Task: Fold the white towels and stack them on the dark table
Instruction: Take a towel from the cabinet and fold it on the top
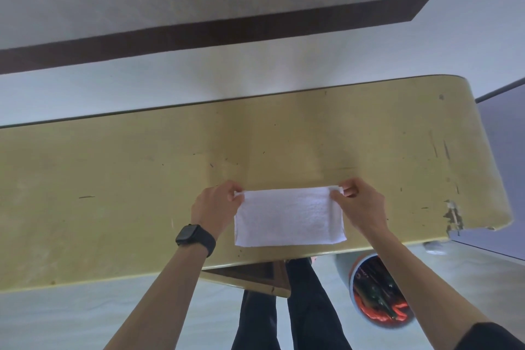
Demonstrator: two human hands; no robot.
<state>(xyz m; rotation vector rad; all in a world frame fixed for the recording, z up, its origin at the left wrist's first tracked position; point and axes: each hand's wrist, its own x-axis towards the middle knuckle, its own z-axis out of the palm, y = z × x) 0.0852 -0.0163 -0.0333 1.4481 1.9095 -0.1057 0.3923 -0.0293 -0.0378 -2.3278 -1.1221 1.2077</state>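
Pinching far corners of white towel (288,217) — left hand (216,206), right hand (360,206).

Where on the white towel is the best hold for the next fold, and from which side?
Probably its two far corners, one from each short end, where the left hand and right hand pinch it. The white towel lies spread on the table, long edges across, so drawing the far edge nearward should fold it evenly.
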